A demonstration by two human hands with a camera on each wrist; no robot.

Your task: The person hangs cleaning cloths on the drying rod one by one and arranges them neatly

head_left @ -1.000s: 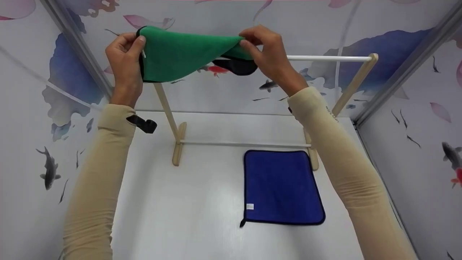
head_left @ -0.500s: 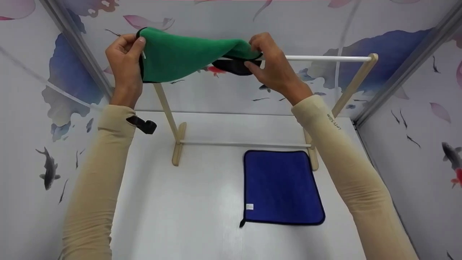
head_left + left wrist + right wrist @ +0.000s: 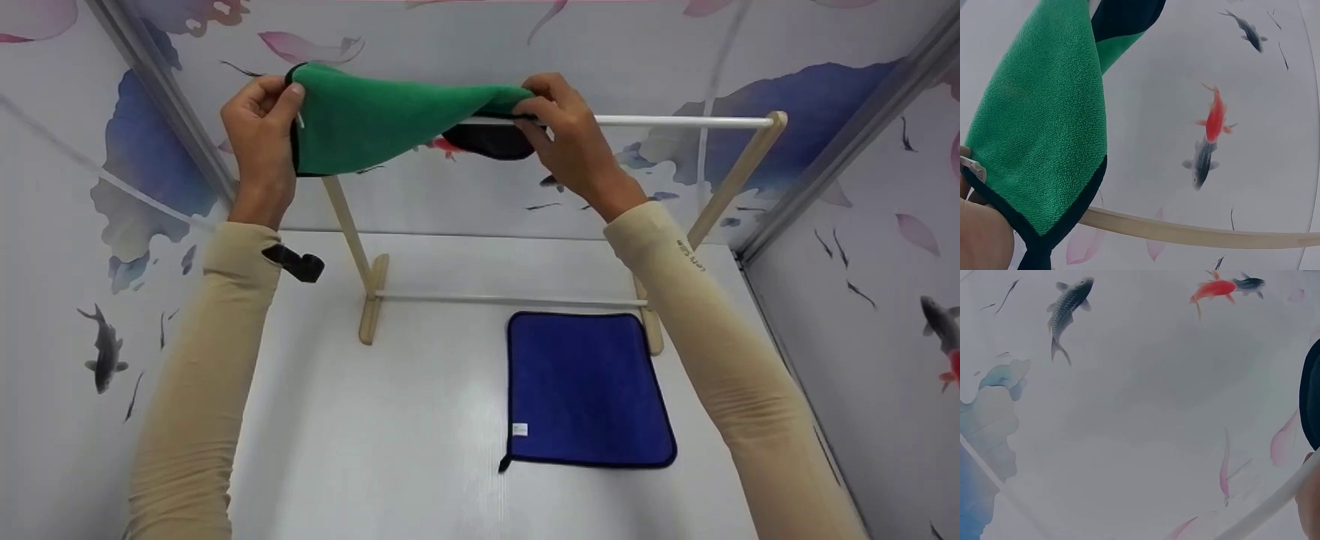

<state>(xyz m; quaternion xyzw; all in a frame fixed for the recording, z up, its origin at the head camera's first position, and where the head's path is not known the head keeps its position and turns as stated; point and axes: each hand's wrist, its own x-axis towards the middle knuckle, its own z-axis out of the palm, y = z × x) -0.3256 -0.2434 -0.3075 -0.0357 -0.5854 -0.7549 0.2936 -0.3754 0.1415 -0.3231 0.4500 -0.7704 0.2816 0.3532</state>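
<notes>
A green towel (image 3: 375,120) with a dark border is draped partly over the white top rail (image 3: 682,121) of a wooden rack. My left hand (image 3: 260,139) pinches its left edge between thumb and fingers, beside a small white tag. At the towel's right end, my right hand (image 3: 570,139) pinches the cloth at the rail. A dark flap (image 3: 491,141) hangs below the rail there. In the left wrist view the green towel (image 3: 1044,112) hangs with a corner pointing down. Only a sliver of the right hand (image 3: 1310,506) shows in the right wrist view.
A blue towel (image 3: 589,390) with a black border lies flat on the white floor surface (image 3: 390,420), close to the rack's right foot (image 3: 651,326). The rack's lower bar (image 3: 510,300) runs behind it. Patterned walls enclose three sides.
My right hand has moved slightly right and down, bringing the towel's right end onto the rail; its fingers spread, then closed again on the cloth. The left hand has kept its grip, nearly still.
</notes>
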